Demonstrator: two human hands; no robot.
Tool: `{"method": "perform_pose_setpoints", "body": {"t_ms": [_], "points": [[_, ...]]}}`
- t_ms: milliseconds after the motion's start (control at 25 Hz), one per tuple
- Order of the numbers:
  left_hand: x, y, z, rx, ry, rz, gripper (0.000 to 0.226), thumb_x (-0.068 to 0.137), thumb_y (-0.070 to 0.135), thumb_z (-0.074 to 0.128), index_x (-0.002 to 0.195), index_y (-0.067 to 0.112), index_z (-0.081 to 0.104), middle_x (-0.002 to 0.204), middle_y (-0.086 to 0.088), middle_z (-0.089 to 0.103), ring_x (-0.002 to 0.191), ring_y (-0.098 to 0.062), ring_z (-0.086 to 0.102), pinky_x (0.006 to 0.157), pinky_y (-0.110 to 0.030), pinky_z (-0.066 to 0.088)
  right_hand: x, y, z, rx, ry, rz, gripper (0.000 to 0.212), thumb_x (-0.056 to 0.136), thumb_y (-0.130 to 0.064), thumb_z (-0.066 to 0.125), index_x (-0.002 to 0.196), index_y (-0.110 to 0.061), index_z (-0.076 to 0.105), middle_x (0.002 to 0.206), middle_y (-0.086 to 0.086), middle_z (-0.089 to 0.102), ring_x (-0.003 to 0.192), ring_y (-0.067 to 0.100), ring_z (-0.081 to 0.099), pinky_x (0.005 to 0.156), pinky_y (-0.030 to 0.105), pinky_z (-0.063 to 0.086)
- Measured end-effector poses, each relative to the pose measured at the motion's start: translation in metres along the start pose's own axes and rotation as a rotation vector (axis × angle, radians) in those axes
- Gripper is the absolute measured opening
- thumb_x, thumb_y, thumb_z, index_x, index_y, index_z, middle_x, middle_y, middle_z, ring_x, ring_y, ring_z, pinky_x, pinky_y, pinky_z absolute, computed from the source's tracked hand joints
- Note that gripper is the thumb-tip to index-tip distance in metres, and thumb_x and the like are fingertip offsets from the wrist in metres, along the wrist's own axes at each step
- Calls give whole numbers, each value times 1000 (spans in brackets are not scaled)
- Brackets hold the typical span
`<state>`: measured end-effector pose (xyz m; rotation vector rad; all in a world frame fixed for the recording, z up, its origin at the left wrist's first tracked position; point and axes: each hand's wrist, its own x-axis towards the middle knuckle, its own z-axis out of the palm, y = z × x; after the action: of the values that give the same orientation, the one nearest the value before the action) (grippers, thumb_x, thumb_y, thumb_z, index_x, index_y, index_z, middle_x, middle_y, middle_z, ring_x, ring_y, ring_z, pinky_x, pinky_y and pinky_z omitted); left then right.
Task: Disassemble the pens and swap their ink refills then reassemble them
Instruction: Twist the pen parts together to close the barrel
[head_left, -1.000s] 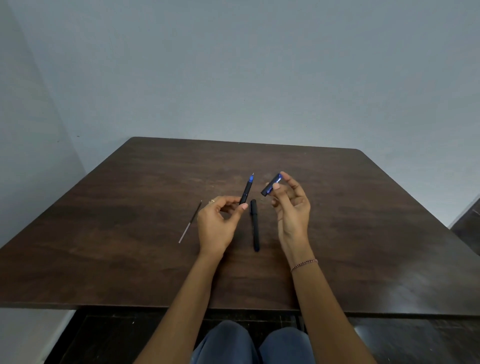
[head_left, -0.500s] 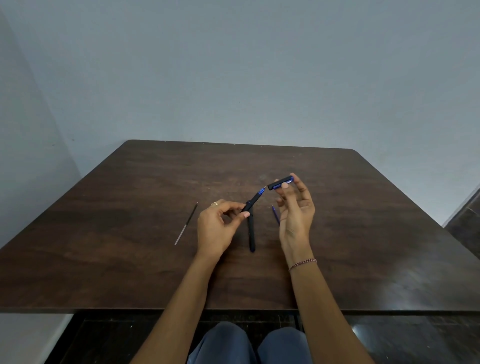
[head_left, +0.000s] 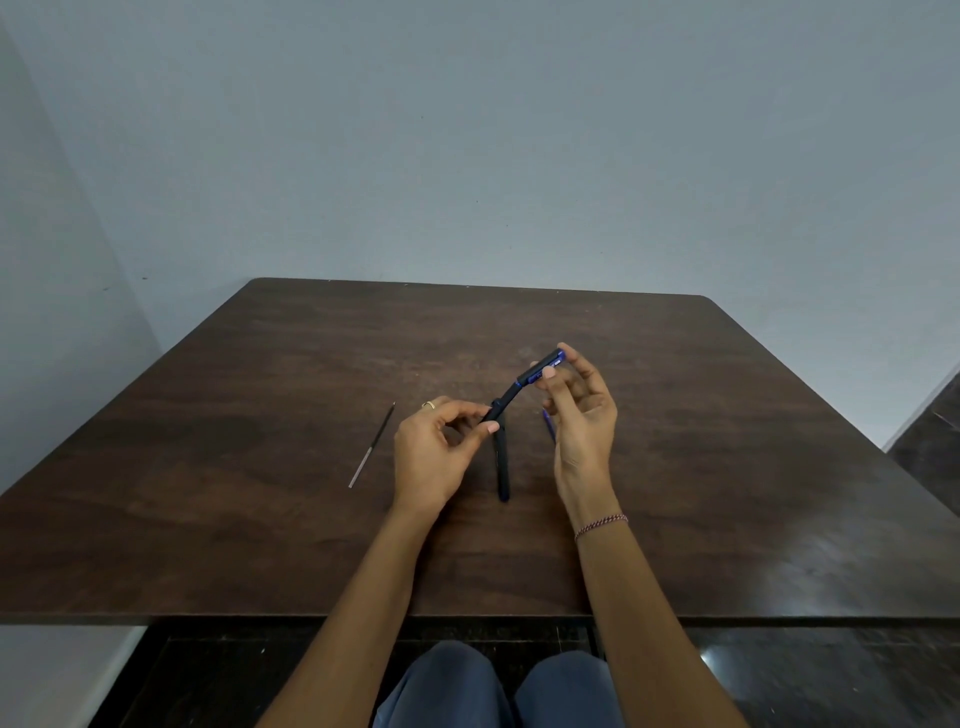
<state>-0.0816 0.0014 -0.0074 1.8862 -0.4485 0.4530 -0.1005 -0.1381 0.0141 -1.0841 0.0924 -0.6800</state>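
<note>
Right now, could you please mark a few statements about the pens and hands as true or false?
1. The left hand holds a pen. True.
2. The right hand is empty. False: it pinches the cap.
3. A refill lies on the table, left of the left hand. True.
4. A second pen stands upright on the table. False: it lies flat between the hands, and neither hand holds it.
</note>
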Motion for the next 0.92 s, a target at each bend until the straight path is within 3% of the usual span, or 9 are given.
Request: {"method": "perform_pose_setpoints", "body": {"t_ms": [200,520,760,920], "points": [[0,0,0,4,12,22,17,73,15,79,88,16,73,78,13,63,77,1,59,63,-6,43,0,4,0,-101,-94,-41,31,84,-5,67,110,-23,64,85,5,68,86,12,66,81,23,52],[0,-2,0,17,32,31,17,73,18,79,89,16,73,79,10,65,76,0,60,62,-5,42,-4,12,1,-310,-221,-93,33,87,-15,67,115,-31,61,85,6,69,85,16,66,84,37,52],[0,-3,0,32,52,40,14,74,16,78,86,17,72,75,12,63,77,1,59,60,-5,40,-8,14,1,-518,-325,-154,64,74,-22,79,128,-34,45,76,1,67,75,13,67,77,24,54],[0,-2,1,-32,-5,20,21,74,17,78,94,16,72,83,10,68,78,2,61,64,-7,44,-5,16,1,-489,-262,-134,63,77,-17,78,130,-33,47,75,4,68,75,16,68,77,25,55]]}}
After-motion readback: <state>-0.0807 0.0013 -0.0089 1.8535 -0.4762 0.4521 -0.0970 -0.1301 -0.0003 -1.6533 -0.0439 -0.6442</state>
